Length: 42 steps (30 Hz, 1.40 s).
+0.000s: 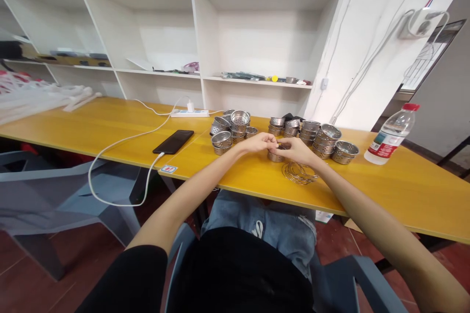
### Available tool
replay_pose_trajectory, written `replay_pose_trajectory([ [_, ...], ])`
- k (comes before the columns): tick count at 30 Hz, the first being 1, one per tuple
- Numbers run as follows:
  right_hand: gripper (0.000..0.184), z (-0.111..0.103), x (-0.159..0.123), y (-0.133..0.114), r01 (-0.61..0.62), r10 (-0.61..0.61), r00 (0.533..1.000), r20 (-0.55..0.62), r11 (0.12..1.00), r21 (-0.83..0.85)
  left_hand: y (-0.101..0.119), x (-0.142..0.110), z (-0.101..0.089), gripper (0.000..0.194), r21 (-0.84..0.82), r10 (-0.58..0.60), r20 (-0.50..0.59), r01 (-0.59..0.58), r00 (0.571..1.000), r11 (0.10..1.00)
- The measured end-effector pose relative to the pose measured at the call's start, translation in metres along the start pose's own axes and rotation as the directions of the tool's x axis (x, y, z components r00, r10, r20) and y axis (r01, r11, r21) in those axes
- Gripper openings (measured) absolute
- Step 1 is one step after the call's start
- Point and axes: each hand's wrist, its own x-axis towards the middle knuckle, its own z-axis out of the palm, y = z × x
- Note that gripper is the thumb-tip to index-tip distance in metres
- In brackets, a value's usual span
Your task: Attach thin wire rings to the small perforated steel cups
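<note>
Cups of shiny perforated metal (222,141), short and round, sit in a stacked-up bunch first. Next, left hand (263,142) with bent fingers meeting the other's fingertips, over one more cup (276,157) near the front edge. Right hand (294,150) is bent there too; honestly can't tell how far closed either one is, or whether they've got hold of anything. Loose wire rings (299,173) lie just beside that, then more stacked cups (327,139).

All this is on a yellow worktop (422,195): clear plastic bags (40,97) far left, black phone (174,142) on a white cable (135,205), power strip (191,113), red-capped bottle (389,136) on the right.

Room-wise: grey-blue plastic chair (95,195), red tiled floor (73,296), white cubby shelving (257,34) behind, wall socket box (422,23) off right.
</note>
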Motion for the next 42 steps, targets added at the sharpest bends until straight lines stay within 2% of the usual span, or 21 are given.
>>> replay_pose_trajectory([
  [12, 0.058, -0.003, 0.001, 0.002, 0.031, -0.031, 0.999, -0.018, 0.999, 0.018, -0.002, 0.000, 0.005, 0.042, -0.051, 0.013, -0.017, -0.014, 1.000, 0.999],
  [26, 0.060, -0.002, 0.002, 0.002, 0.031, -0.031, 1.000, -0.003, 0.998, 0.060, 0.015, -0.007, 0.009, 0.022, -0.028, -0.020, -0.046, 0.019, 0.999, 0.999],
  [35, 0.054, -0.009, 0.003, 0.011, 0.073, -0.073, 0.997, 0.028, 0.997, 0.031, 0.010, -0.005, 0.006, 0.018, 0.008, -0.065, -0.063, 0.066, 0.996, 0.998],
  [39, 0.051, -0.015, 0.006, 0.026, 0.045, -0.046, 0.999, 0.019, 0.999, 0.026, 0.005, -0.002, 0.004, 0.022, 0.066, -0.005, -0.116, 0.013, 0.993, 0.998],
  [42, 0.049, -0.016, 0.008, 0.034, 0.051, -0.052, 0.998, -0.031, 0.998, -0.024, 0.001, -0.002, 0.003, 0.015, 0.188, 0.073, -0.194, -0.036, 0.978, 0.982],
])
